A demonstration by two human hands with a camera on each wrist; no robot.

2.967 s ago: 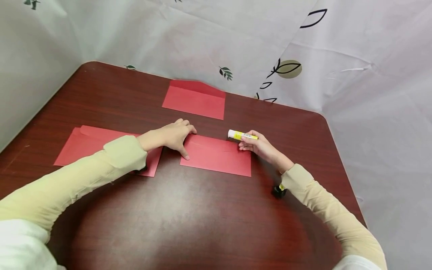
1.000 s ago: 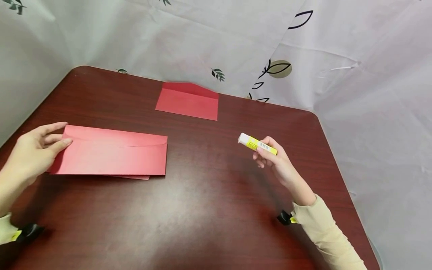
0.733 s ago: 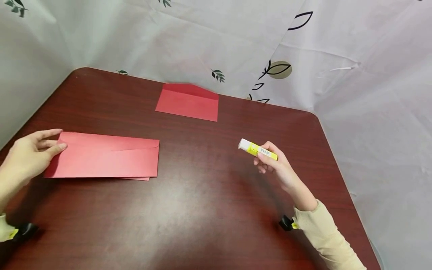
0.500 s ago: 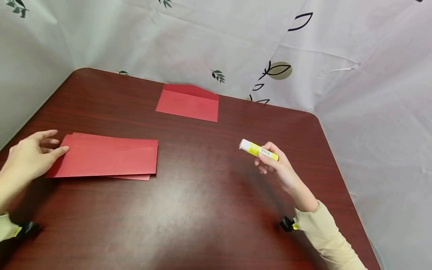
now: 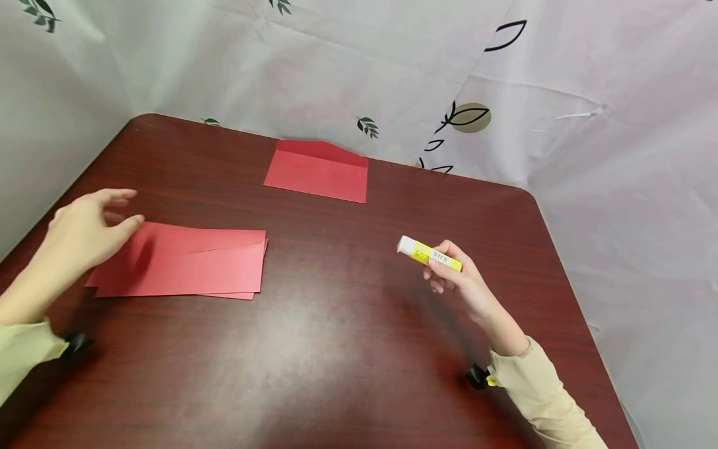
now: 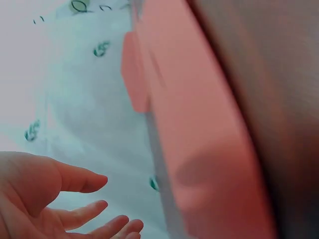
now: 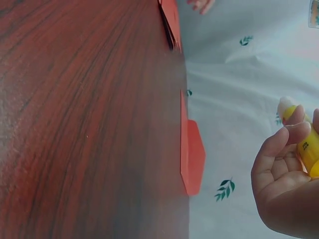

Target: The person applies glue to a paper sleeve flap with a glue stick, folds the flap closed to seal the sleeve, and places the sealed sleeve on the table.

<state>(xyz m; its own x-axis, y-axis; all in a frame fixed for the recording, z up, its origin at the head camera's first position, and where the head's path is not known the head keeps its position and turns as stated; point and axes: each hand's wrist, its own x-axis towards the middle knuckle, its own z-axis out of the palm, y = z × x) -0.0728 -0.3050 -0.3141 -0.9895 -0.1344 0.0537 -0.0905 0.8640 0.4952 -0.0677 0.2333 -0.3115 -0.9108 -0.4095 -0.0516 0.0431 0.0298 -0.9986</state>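
A glue stick (image 5: 429,253) with a white cap and yellow label is gripped in my right hand (image 5: 461,274), raised above the right part of the table. Red envelopes (image 5: 191,262) lie stacked at the left, their edges slightly out of line. Over the left end of that stack hovers my left hand (image 5: 84,231), holding nothing, fingers loosely bent and thumb apart. Its shadow falls on the top envelope. In the left wrist view the fingers (image 6: 84,180) are clear of the red paper (image 6: 199,129). Another red envelope (image 5: 316,171), flap raised, lies near the back edge.
The dark wood table (image 5: 336,349) has rounded back corners. A pale curtain (image 5: 314,68) with leaf prints hangs right behind it and along both sides. A black wrist camera (image 5: 478,376) sticks out from the right sleeve.
My left hand took the envelope from the middle to the left, laid it on the stack and let go, then rose away. The right hand keeps holding the glue stick.
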